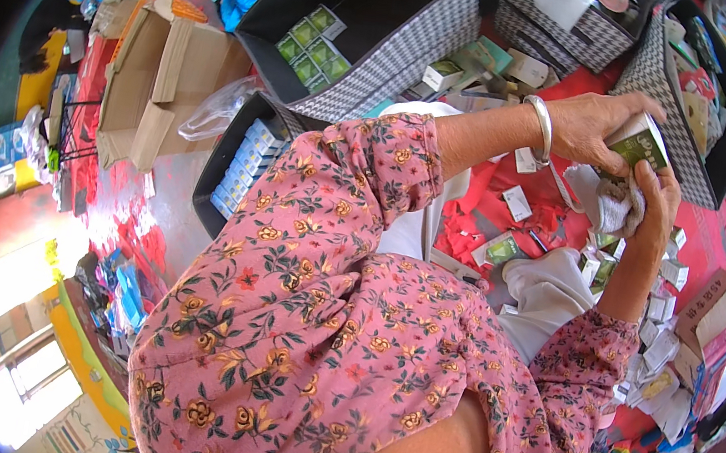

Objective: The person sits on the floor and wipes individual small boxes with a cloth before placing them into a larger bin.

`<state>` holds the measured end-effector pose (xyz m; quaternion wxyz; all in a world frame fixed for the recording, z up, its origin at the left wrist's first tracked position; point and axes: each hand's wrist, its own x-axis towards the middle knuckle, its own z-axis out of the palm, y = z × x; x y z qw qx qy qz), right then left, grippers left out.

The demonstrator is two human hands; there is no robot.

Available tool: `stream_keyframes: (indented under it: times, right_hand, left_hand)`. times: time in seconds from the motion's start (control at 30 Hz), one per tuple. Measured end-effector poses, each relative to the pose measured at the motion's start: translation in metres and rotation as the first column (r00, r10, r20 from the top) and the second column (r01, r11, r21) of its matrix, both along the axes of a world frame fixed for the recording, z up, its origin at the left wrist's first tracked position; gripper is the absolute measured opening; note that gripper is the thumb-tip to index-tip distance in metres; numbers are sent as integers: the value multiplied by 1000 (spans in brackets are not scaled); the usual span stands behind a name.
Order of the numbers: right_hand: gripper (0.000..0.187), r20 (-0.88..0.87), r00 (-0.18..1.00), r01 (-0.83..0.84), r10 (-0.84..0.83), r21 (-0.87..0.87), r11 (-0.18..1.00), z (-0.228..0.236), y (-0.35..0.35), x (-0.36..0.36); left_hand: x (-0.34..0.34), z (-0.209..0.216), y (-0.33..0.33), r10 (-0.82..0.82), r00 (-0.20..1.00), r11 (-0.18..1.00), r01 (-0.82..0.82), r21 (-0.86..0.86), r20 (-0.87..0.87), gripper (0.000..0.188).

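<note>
A small green and white box (638,145) is held up between my two hands at the upper right. My left hand (598,129), with a silver bangle at its wrist, grips the box from its left side and top. From below, the fingers of my right hand (657,203) close on the box's lower edge. A whitish-grey cloth (611,209) bunches beside my right hand; whether the fingers also pinch it, I cannot tell. Under my hands, several loose small green and white boxes (503,250) lie on red material around my pale trouser leg (547,292).
A large black-lined bin (384,0) holds stacked green boxes (315,46). A smaller black bin (218,198) contains blue and white boxes (247,165). Another patterned bin (709,171) stands close to my hands. An opened cardboard carton (137,96) sits at the left.
</note>
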<state>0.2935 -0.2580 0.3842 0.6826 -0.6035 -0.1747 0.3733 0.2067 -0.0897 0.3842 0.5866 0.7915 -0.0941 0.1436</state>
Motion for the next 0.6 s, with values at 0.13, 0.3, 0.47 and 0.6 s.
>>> stream_keyframes:
  times: [0.13, 0.3, 0.47, 0.6]
  right_hand:
    - [47, 70, 997, -37, 39, -38, 999, 19, -1, -6]
    - [31, -32, 999, 38, -42, -139, 990, 2, -7, 4]
    - [24, -6, 1000, -8, 6, -258, 966, 3, -1, 1]
    - [28, 10, 998, -50, 55, -284, 957, -11, -10, 7]
  left_hand:
    - [-22, 17, 46, 59, 993, 907, -95, -410, -100, 60]
    - [-116, -6, 186, 495, 799, 496, -583, -644, -343, 47]
    - [-176, -126, 302, 511, 420, 262, -907, -329, -750, 27]
    - [-200, -219, 326, 616, 174, 254, -967, -16, -769, 36]
